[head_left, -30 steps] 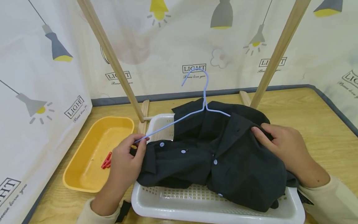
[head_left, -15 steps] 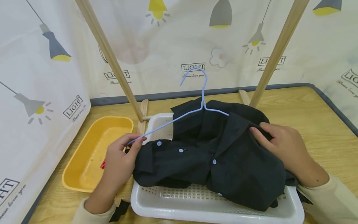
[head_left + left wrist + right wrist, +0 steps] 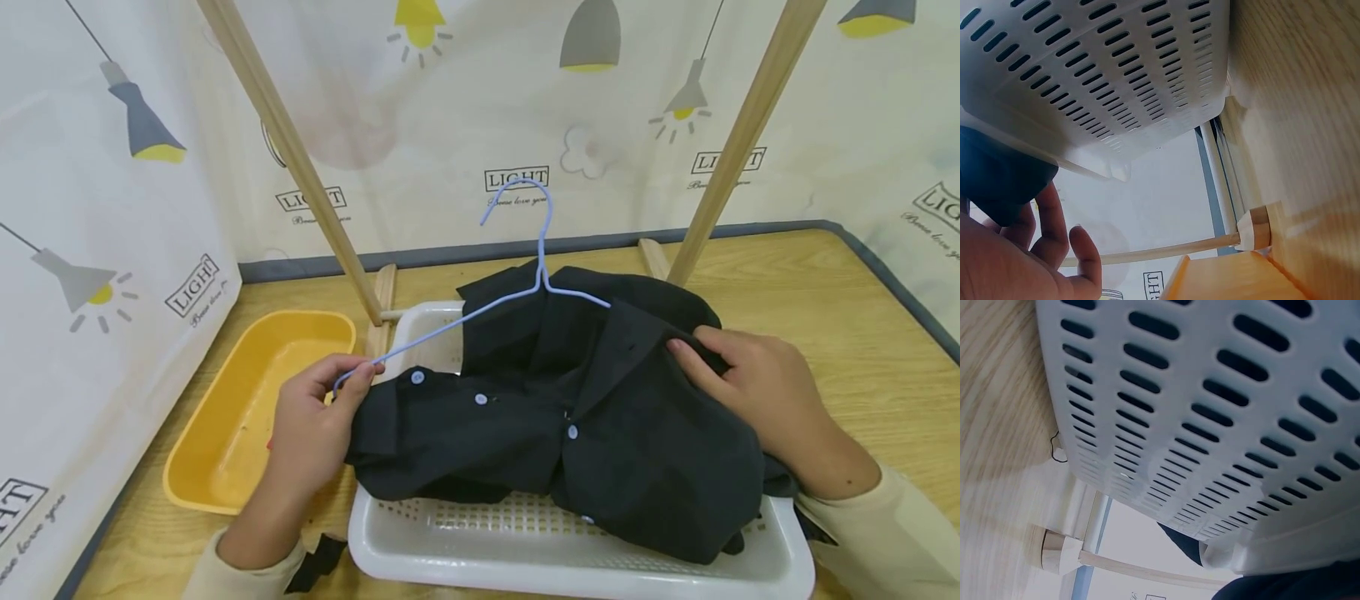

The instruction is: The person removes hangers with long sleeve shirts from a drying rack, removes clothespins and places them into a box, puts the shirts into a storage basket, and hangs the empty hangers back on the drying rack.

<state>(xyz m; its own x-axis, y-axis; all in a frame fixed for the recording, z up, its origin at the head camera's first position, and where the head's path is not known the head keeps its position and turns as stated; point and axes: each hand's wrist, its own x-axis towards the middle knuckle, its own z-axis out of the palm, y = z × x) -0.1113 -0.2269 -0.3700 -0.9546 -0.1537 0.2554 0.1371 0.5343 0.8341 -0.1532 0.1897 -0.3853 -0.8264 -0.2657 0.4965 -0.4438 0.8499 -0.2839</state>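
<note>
A black shirt (image 3: 660, 458) with pale blue buttons lies over the white basket (image 3: 480, 568), its front partly open. The light blue wire hanger (image 3: 461, 319) stands hook up at the collar. Its right arm runs under the shirt's right side and is hidden there; most of the left arm is bare. My left hand (image 3: 307, 433) pinches the hanger's left end beside the shirt's edge. In the left wrist view, dark cloth (image 3: 1004, 178) lies at the fingers of that hand (image 3: 1029, 262). My right hand (image 3: 768, 400) grips the shirt's shoulder between thumb and fingers.
Left of the basket sits a yellow tray (image 3: 183, 467) with a bit of something red (image 3: 270, 444) mostly behind my left wrist. Wooden poles (image 3: 300, 167) of a rack rise behind the basket at left and right. A printed curtain (image 3: 450, 117) encloses the table (image 3: 847, 333).
My left hand has moved slightly left and up with the hanger's end and the shirt's left edge. The red item in the tray is more covered. My right hand keeps its grip.
</note>
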